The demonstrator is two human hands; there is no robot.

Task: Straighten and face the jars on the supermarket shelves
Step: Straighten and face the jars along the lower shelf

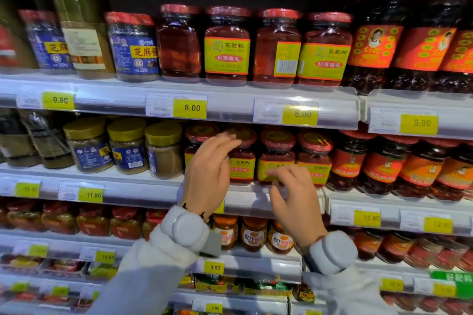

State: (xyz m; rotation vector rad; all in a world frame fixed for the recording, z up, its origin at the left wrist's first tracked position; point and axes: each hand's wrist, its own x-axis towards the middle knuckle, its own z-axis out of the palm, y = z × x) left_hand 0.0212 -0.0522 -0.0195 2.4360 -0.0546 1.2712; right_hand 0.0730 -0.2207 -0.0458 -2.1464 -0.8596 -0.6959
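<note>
On the second shelf stands a row of red-lidded jars with yellow labels. My left hand [207, 174] reaches up to the second jar [242, 161], fingertips closed on the edge of its lid. In front of the third jar [276, 153], my right hand [291, 194] hovers at label height with thumb and fingers apart, holding nothing. A fourth jar [316, 158] stands to the right, and my left hand partly hides the first jar [198, 135]. On the top shelf, one similar jar [277, 46] shows its barcode side and another [179, 41] shows no label.
Gold-lidded jars [128, 146] stand left of the row and dark chili jars with orange labels [384, 163] to its right. Shelf rails carry yellow price tags [190, 108]. Lower shelves hold more jars [253, 234] and packets. Both wrists wear grey bands.
</note>
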